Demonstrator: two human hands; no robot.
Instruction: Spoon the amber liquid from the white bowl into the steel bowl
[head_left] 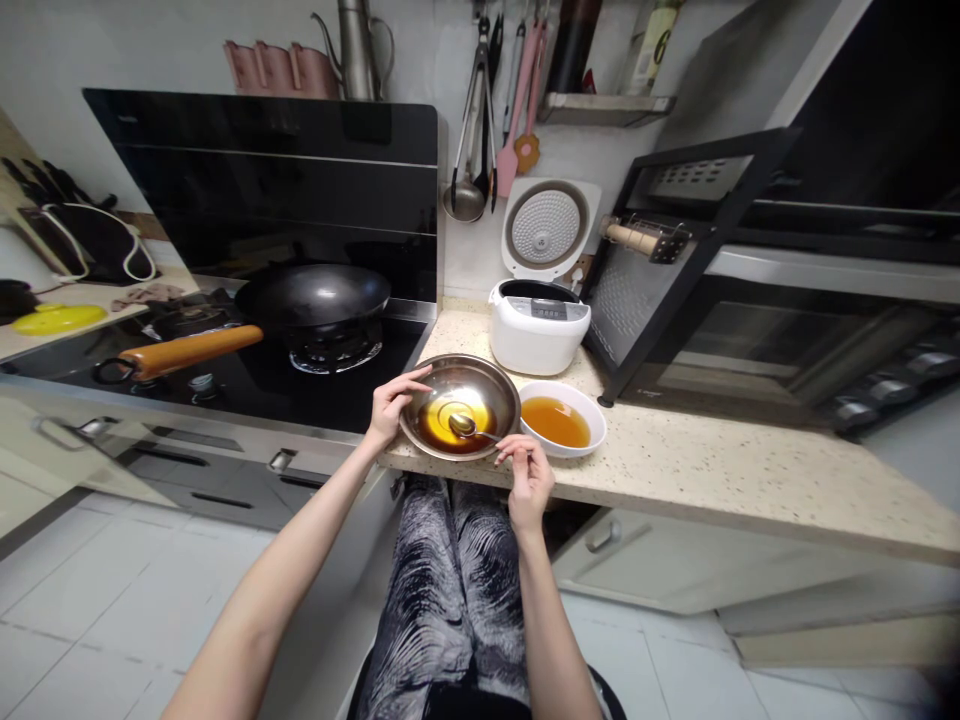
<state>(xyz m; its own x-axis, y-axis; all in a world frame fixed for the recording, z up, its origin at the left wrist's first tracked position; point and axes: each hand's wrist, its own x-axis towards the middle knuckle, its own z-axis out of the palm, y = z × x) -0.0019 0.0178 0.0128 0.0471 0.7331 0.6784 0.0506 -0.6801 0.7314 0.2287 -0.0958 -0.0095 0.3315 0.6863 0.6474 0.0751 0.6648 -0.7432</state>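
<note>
A wide metal bowl sits at the counter's front edge with amber liquid in its bottom. My left hand grips the bowl's left rim, its fingers reaching over the edge. Between the fingertips of my right hand is the handle of a metal spoon. The spoon slants over the bowl's near right rim, its head at the liquid; I cannot tell how deep it dips. Close against the right side stands a white bowl of orange-brown liquid.
Behind the bowls stands a white rice cooker, lid raised. A black wok with a wooden handle rests on the stove to the left. An oven occupies the right. Ladles, tongs and pink spatulas hang on the wall.
</note>
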